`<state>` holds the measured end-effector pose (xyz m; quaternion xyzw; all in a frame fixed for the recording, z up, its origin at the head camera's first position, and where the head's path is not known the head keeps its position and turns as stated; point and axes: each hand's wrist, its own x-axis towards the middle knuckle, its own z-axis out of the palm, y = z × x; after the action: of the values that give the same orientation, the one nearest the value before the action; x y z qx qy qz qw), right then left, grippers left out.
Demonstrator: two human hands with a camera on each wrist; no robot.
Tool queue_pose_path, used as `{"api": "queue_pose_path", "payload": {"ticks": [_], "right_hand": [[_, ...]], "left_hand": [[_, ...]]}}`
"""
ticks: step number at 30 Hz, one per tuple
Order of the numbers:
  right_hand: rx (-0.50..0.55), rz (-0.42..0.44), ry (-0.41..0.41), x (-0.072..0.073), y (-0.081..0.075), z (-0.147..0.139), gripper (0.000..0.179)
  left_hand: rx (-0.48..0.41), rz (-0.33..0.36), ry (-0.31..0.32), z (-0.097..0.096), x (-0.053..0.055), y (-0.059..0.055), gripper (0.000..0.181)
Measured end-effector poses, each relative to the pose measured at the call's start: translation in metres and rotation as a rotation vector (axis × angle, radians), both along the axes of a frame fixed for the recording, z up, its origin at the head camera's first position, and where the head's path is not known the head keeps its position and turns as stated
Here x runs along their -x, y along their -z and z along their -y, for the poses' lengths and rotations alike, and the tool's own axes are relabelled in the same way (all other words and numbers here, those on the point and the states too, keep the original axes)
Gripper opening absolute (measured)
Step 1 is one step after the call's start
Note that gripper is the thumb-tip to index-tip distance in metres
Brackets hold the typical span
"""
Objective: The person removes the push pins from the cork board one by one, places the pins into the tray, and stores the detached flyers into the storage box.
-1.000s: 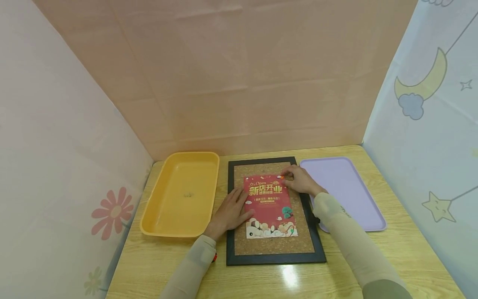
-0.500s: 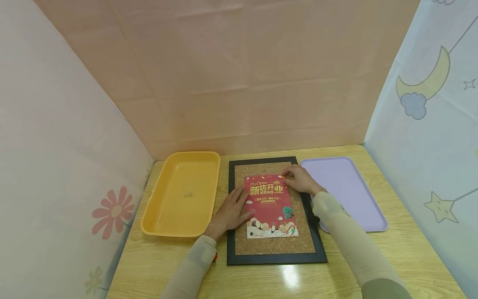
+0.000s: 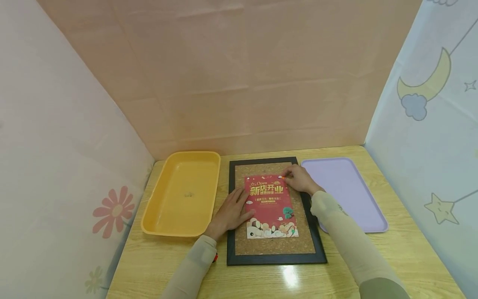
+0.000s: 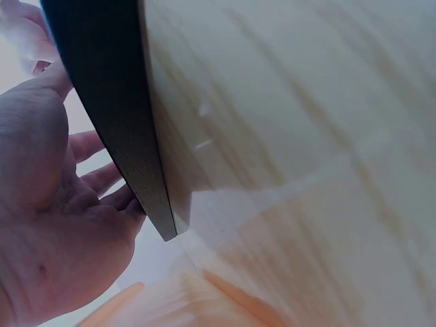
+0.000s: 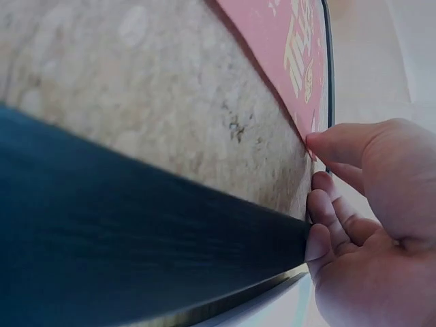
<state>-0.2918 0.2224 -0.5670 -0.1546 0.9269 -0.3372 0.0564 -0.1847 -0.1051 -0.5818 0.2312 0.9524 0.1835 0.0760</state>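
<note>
A red poster (image 3: 269,207) with gold lettering and food pictures along its bottom lies on a cork board (image 3: 274,248) in a black frame (image 3: 276,259). My left hand (image 3: 229,209) rests across the frame's left side, fingers extended onto the poster's left edge; the left wrist view shows its palm side beside the black frame (image 4: 116,116). At the poster's top right corner, the thumb and index finger of my right hand (image 3: 300,178) pinch the paper, a small orange-and-white spot beside them. In the right wrist view, the other fingers (image 5: 320,242) bend near the frame's edge.
Left of the board stands a yellow tray (image 3: 179,195) with raised sides. A flat lilac tray (image 3: 347,191) lies to its right, partly under the right forearm. A small red thing (image 3: 215,258) shows by the left sleeve. Fabric walls enclose the wooden table (image 3: 407,249).
The right hand's fingers shift very slightly at the poster's top right corner. The left hand, poster and board keep their places; the view has drifted a little.
</note>
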Motion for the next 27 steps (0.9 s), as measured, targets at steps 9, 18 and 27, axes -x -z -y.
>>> {"api": "queue_pose_path", "payload": {"ticks": [9, 18, 27], "right_hand": [[-0.018, -0.029, 0.004, 0.0005, -0.0026, 0.0029, 0.012], [-0.006, -0.025, -0.003, 0.0005, -0.0017, 0.005, 0.011], [-0.017, -0.018, -0.018, 0.0013, -0.0006, 0.0036, 0.011]], "left_hand": [[-0.018, 0.015, 0.003, 0.0006, 0.0007, -0.0017, 0.088], [-0.013, 0.029, -0.003, 0.0015, -0.001, -0.001, 0.09], [-0.013, 0.014, -0.004, 0.0008, -0.0013, -0.0001, 0.089]]}}
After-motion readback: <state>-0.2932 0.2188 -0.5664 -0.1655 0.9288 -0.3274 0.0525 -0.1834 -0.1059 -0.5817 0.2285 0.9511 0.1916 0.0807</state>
